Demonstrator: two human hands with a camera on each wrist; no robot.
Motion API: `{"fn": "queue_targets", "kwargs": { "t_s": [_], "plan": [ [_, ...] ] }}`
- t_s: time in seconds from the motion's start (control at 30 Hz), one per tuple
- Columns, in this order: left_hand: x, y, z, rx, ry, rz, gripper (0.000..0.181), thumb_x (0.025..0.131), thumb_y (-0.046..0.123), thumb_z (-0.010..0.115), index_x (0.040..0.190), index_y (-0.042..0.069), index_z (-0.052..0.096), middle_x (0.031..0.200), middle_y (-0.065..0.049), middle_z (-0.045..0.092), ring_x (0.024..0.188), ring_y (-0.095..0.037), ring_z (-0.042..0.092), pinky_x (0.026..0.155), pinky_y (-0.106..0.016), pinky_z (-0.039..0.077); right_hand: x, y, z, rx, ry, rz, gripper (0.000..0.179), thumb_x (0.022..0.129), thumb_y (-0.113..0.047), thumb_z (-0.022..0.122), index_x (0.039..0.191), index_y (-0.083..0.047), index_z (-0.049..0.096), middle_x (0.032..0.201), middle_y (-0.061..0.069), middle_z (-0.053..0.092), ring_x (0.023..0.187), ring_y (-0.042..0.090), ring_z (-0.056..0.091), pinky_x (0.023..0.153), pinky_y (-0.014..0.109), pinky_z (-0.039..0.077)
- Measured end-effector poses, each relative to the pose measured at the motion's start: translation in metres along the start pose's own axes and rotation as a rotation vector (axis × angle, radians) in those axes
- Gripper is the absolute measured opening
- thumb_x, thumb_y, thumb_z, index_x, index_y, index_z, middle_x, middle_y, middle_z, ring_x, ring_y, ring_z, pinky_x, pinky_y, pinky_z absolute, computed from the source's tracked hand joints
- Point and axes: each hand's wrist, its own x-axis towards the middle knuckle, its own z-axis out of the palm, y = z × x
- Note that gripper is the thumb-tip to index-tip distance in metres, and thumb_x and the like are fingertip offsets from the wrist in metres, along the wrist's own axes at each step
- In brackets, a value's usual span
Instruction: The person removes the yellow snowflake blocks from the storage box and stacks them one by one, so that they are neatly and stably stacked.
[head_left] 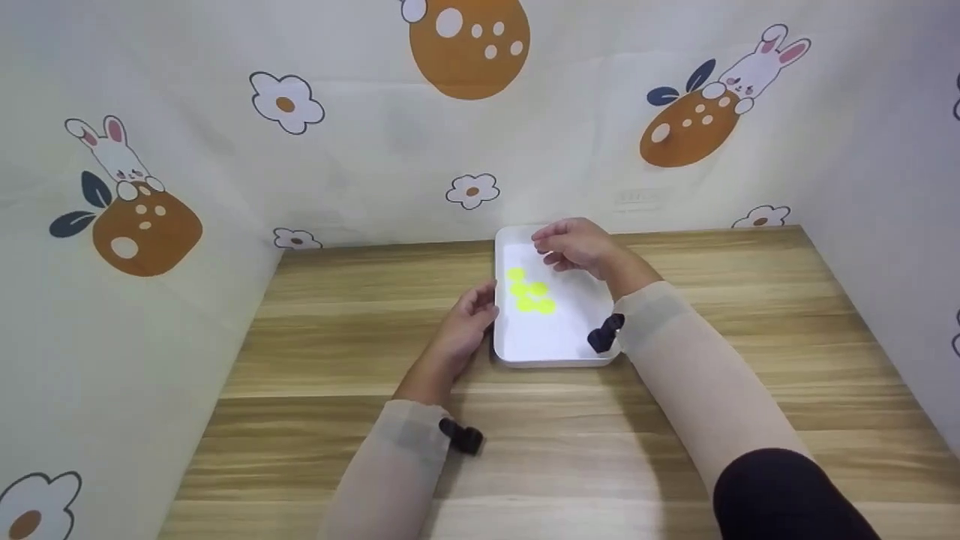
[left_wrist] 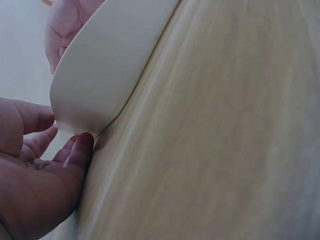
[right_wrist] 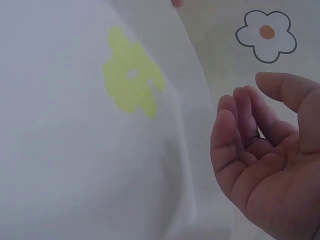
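yellow dots (head_left: 538,289) sit left of and nearer than the right hand (head_left: 574,247)

so the tray (head_left: 559,341) lies flat on the table (head_left: 360,360), long axis running away from the person, and the dots are inside it, bunched toward its left wall. from the right hand they're off to the left and a bit back toward the person. that hand hangs over the far half of the tray with a loose grip: fingers bent, thumb apart from them, nothing i can see in between. the left hand (head_left: 465,326) looks closer to the dots, but the wall stands in the way. its fingertips touch that wall from outside, fingers spread a bit and slack.

hard to make out: the dots glare so much their edges melt together. i get about five from the head view, wouldn't swear to it, can't tell if any overlap. none show in the left wrist view. the right arm (head_left: 686,367) covers some of the tray's right side. whether a left finger hooks under the base, no idea.
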Motion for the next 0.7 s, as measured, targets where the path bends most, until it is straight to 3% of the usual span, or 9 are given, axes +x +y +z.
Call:
{"fn": "queue_targets", "kwargs": {
  "t_s": [0.23,0.53,0.7],
  "plan": [
    [0.000,0.000,0.000,0.003,0.008,-0.004,0.053,0.108,0.003,0.052,0.160,0.003,0.044,0.163,-0.020,0.047,0.153,-0.034,0.044,0.132,-0.046,0.036,0.007,0.007,0.004,-0.034,-0.020,0.015,0.042,0.103,-0.024,0.071,0.140,-0.006,0.068,0.130,0.016,0.068,0.102,0.022,0.066,0.088,0.028,0.062],
    [-0.001,-0.001,0.000,-0.002,0.004,-0.003,0.053,0.107,0.002,0.053,0.160,0.003,0.044,0.164,-0.019,0.047,0.155,-0.033,0.043,0.133,-0.045,0.035,0.014,0.024,0.003,-0.141,-0.035,0.049,0.037,0.098,-0.017,0.076,0.133,-0.006,0.073,0.096,0.001,0.072,0.086,0.014,0.065,0.079,0.024,0.057],
    [-0.001,0.001,0.000,0.005,-0.006,0.002,0.054,0.108,0.002,0.052,0.161,0.004,0.044,0.165,-0.019,0.046,0.155,-0.034,0.043,0.133,-0.045,0.035,0.016,0.028,0.005,-0.208,-0.024,0.030,0.035,0.093,-0.018,0.080,0.126,-0.008,0.077,0.090,-0.003,0.070,0.087,0.015,0.063,0.081,0.027,0.054]
  ]
}}
